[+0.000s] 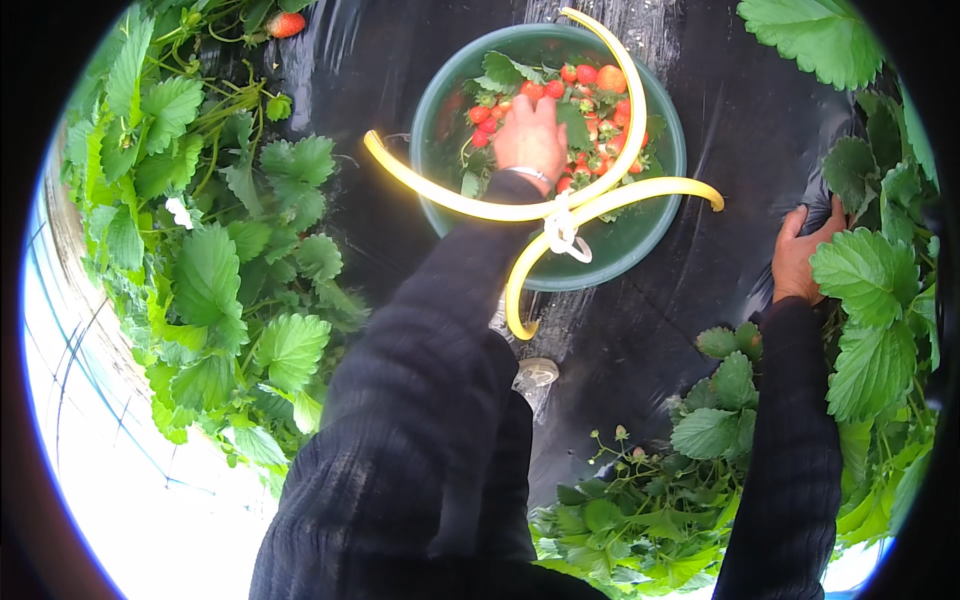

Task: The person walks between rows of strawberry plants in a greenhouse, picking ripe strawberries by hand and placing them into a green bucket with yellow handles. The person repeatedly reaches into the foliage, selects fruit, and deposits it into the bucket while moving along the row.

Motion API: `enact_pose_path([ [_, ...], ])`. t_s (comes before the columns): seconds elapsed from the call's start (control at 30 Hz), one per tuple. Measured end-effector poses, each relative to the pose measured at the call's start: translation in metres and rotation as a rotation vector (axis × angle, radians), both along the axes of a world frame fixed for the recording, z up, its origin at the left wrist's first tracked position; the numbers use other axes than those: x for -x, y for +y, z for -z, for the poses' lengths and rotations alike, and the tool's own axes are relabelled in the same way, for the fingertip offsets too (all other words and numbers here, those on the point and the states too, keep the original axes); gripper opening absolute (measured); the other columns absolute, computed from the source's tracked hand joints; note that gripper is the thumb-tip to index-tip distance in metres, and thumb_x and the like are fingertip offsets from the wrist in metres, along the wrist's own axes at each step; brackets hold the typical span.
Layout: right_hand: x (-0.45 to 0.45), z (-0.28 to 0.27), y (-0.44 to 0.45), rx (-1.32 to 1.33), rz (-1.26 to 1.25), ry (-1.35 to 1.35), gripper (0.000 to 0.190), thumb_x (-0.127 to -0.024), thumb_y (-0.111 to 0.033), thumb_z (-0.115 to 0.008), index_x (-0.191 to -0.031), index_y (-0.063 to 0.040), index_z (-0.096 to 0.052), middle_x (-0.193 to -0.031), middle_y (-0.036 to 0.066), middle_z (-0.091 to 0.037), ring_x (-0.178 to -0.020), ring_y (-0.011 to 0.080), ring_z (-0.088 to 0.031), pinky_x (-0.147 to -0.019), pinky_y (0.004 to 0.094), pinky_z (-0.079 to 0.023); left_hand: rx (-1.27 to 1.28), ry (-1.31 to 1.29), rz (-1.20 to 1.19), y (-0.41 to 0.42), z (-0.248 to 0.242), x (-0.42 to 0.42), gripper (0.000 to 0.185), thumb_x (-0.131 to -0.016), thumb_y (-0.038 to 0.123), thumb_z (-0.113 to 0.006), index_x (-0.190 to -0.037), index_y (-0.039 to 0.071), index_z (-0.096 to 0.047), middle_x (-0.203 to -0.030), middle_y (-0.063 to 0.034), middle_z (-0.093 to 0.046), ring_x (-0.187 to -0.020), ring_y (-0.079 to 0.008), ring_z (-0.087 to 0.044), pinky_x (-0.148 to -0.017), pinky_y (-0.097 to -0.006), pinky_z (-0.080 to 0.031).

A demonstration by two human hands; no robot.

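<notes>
A round green plastic tub (551, 270) holds many ripe strawberries (611, 79) with leaves among them. Over it cross lengths of yellow hose (450, 201), tied together with a white cord (562, 229). My left hand (531, 139), with a thin band at the wrist, reaches under the hose into the tub and rests on the berries; its fingertips and anything beneath them are hidden. At the right, my right hand (802, 251) touches the black plastic film beside the strawberry plants, thumb spread from the fingers. Leaves cover part of it, so its grasp cannot be told.
Strawberry plants (206, 277) line the left side, with one red strawberry (286, 25) at the top left. More plants (870, 322) stand at the right and bottom right. Black plastic film (735, 127) covers the ground between. A shoe (537, 373) shows below the tub.
</notes>
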State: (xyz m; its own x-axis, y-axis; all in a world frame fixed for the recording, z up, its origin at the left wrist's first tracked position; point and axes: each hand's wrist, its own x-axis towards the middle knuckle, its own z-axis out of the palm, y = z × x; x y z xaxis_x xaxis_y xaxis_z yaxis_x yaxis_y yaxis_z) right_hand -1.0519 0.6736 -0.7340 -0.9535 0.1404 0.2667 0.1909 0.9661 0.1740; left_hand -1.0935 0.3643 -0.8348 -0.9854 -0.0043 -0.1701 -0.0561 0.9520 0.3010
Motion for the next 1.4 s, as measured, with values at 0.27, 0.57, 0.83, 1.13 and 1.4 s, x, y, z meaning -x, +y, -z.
enact_pose_path([
  [0.27, -0.001, 0.002, 0.002, 0.018, 0.014, -0.025, 0.045, -0.077, -0.026, -0.057, -0.114, -0.002, -0.049, -0.116, 0.018, -0.050, -0.108, 0.0343, -0.047, -0.092, 0.0415, -0.036, 0.087, 0.011, -0.055, 0.010, 0.031, -0.005, 0.015, -0.076, 0.009, -0.048, -0.090, 0.007, -0.052, -0.086, -0.0109, -0.057, -0.079, -0.0279, -0.058, -0.064, -0.0386, -0.049],
  [0.57, -0.001, 0.003, 0.003, 0.042, -0.001, -0.005, 0.045, -0.077, -0.027, -0.057, -0.114, -0.002, -0.049, -0.117, 0.020, -0.049, -0.109, 0.0354, -0.046, -0.093, 0.0434, -0.035, 0.037, 0.113, 0.001, -0.051, -0.054, -0.030, 0.029, -0.073, 0.005, -0.052, -0.100, 0.013, -0.056, -0.088, -0.0117, -0.055, -0.072, -0.0332, -0.058, -0.061, -0.0423, -0.048],
  [0.83, -0.001, 0.002, 0.003, 0.043, 0.024, -0.014, 0.045, -0.077, -0.029, -0.056, -0.114, -0.003, -0.049, -0.116, 0.020, -0.050, -0.108, 0.0357, -0.046, -0.092, 0.0443, -0.035, 0.505, -0.046, 0.350, -0.091, -0.010, -0.020, 0.008, -0.074, 0.014, -0.053, -0.079, 0.011, -0.059, -0.081, -0.0088, -0.050, -0.062, -0.0220, -0.060, -0.050, -0.0388, -0.048],
  [1.13, -0.001, 0.002, 0.004, 0.008, -0.021, 0.026, 0.043, -0.078, -0.028, -0.056, -0.113, -0.004, -0.050, -0.113, 0.019, -0.052, -0.105, 0.0354, -0.048, -0.090, 0.0433, -0.037, 0.735, -0.338, 0.368, -0.073, 0.037, -0.024, 0.022, -0.080, 0.020, -0.048, -0.089, 0.010, -0.066, -0.096, -0.0042, -0.053, -0.088, -0.0194, -0.049, -0.069, -0.0350, -0.038],
  [1.4, -0.004, 0.003, 0.006, -0.071, 0.039, 0.013, 0.041, -0.079, -0.027, -0.055, -0.112, -0.002, -0.050, -0.104, 0.018, -0.056, -0.093, 0.0342, -0.055, -0.081, 0.0405, -0.043, -0.005, -0.267, 0.669, -0.109, -0.126, -0.031, 0.010, -0.078, 0.018, -0.055, -0.082, 0.010, -0.060, -0.075, -0.0048, -0.058, -0.062, -0.0201, -0.054, -0.054, -0.0336, -0.044],
])
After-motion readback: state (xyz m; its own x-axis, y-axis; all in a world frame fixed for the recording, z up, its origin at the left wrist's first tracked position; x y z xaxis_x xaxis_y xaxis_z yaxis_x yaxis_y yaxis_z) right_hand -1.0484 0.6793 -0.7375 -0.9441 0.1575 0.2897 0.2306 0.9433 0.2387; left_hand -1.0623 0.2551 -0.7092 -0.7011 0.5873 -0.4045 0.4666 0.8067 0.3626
